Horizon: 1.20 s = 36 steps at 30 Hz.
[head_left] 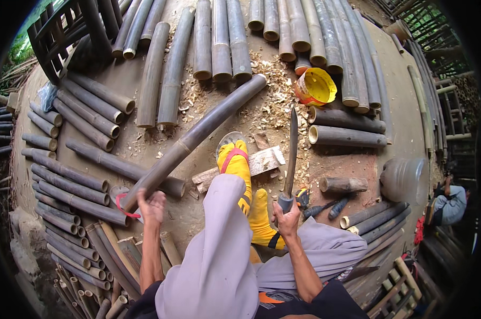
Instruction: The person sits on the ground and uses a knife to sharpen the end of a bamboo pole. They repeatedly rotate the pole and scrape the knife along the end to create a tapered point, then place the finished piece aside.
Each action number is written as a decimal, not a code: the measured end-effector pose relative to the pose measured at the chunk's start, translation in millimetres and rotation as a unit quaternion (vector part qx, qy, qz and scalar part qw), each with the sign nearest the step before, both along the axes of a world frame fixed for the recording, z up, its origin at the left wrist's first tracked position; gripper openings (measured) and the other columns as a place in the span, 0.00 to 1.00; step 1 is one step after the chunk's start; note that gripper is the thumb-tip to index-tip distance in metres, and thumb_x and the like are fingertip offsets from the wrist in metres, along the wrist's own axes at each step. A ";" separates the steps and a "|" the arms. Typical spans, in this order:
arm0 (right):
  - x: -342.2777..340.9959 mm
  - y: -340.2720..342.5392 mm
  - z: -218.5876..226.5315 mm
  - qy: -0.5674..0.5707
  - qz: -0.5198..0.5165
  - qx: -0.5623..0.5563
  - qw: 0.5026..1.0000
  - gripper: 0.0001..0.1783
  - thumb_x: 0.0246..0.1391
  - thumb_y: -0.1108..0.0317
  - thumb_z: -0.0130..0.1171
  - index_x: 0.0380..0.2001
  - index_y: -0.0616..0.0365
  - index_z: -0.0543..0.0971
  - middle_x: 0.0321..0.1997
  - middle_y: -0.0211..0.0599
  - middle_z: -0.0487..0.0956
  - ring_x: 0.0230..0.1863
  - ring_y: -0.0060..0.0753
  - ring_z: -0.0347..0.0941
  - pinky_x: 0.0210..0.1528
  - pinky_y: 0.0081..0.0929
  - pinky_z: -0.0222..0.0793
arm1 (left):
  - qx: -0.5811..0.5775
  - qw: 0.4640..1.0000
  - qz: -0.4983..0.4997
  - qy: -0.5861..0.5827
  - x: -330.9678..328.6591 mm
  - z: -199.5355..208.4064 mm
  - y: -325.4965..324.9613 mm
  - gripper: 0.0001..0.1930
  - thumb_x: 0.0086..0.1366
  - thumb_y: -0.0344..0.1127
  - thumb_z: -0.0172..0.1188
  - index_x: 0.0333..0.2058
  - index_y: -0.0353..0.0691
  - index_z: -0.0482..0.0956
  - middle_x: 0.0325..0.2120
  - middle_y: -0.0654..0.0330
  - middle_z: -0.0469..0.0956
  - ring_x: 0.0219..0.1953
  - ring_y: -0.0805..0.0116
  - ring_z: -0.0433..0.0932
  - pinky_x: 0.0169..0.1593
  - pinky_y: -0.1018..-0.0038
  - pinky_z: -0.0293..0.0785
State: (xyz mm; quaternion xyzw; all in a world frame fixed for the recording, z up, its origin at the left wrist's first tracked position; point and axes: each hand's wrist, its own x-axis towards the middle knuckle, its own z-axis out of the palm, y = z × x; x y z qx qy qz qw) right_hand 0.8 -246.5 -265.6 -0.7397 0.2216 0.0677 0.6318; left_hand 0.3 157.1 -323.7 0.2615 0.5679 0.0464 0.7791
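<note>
One long bamboo pole (198, 139) slants before us, its near end at our left.
We do best to hold the machete (292, 165) angled clear of our yellow-socked feet (239, 169), its handle (285, 202) clenched in our right hand (287, 219); our left hand (153, 208), fingers loosely spread, lies beside the pole, contact unclear, so a firmer hold would likely steady it better.

The right hand (287, 217) partly hides the knife handle (285, 202).
</note>
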 end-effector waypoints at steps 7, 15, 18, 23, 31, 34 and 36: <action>10.0 6.4 -12.2 0.018 0.020 -0.020 0.999 0.14 0.51 0.66 0.64 0.34 0.62 0.71 0.19 0.29 0.73 0.15 0.18 0.68 0.17 0.19 0.65 | 0.687 0.581 -0.419 -0.122 109.2 16.9 -63.8 0.26 0.47 0.35 0.70 0.46 0.36 0.73 0.37 0.52 0.77 0.43 0.55 0.76 0.48 0.65 0.72; 2.6 6.7 -7.7 0.015 0.029 -0.021 0.999 0.16 0.49 0.66 0.66 0.34 0.61 0.71 0.20 0.30 0.73 0.17 0.20 0.69 0.20 0.21 0.65 | 0.582 0.434 -0.686 0.054 206.8 3.7 -77.5 0.41 0.35 0.37 0.75 0.52 0.38 0.69 0.36 0.47 0.79 0.41 0.49 0.79 0.46 0.58 0.75; -2.2 -1.8 -3.8 -0.008 0.002 -0.042 0.999 0.17 0.48 0.64 0.66 0.35 0.61 0.71 0.20 0.32 0.74 0.18 0.23 0.70 0.22 0.24 0.66 | 0.581 0.489 -0.650 -0.034 204.9 34.7 -65.5 0.36 0.35 0.35 0.73 0.48 0.37 0.72 0.33 0.49 0.80 0.37 0.54 0.80 0.43 0.61 0.76; 3.8 -11.2 7.9 -0.055 -0.010 -0.126 0.990 0.17 0.48 0.64 0.64 0.36 0.62 0.70 0.22 0.37 0.75 0.21 0.27 0.73 0.25 0.27 0.68 | 0.519 0.606 -0.558 -0.230 226.9 171.5 -54.4 0.27 0.38 0.34 0.67 0.42 0.35 0.74 0.27 0.59 0.77 0.31 0.71 0.77 0.38 0.78 0.75; 19.1 -8.4 19.6 -0.066 -0.003 -0.103 0.993 0.20 0.45 0.64 0.66 0.37 0.62 0.70 0.26 0.39 0.76 0.26 0.32 0.74 0.31 0.30 0.70 | 0.203 0.580 -0.396 -0.682 264.4 224.0 -84.2 0.38 0.37 0.27 0.60 0.53 0.35 0.60 0.42 0.49 0.73 0.51 0.52 0.71 0.60 0.58 0.63; 23.1 -6.1 20.9 -0.089 0.028 -0.132 0.987 0.21 0.45 0.64 0.67 0.38 0.63 0.71 0.26 0.40 0.76 0.26 0.33 0.74 0.31 0.31 0.70 | 0.306 0.577 -0.373 -0.659 256.0 211.3 -101.6 0.36 0.47 0.39 0.62 0.54 0.34 0.58 0.45 0.46 0.70 0.52 0.52 0.70 0.61 0.51 0.59; 23.5 -8.8 20.8 -0.095 0.027 -0.150 0.984 0.21 0.45 0.64 0.66 0.39 0.63 0.70 0.26 0.40 0.76 0.26 0.33 0.74 0.31 0.31 0.70 | 0.316 0.644 -0.320 -0.619 241.3 206.6 -120.0 0.37 0.50 0.41 0.61 0.56 0.32 0.57 0.47 0.45 0.69 0.53 0.52 0.70 0.61 0.51 0.60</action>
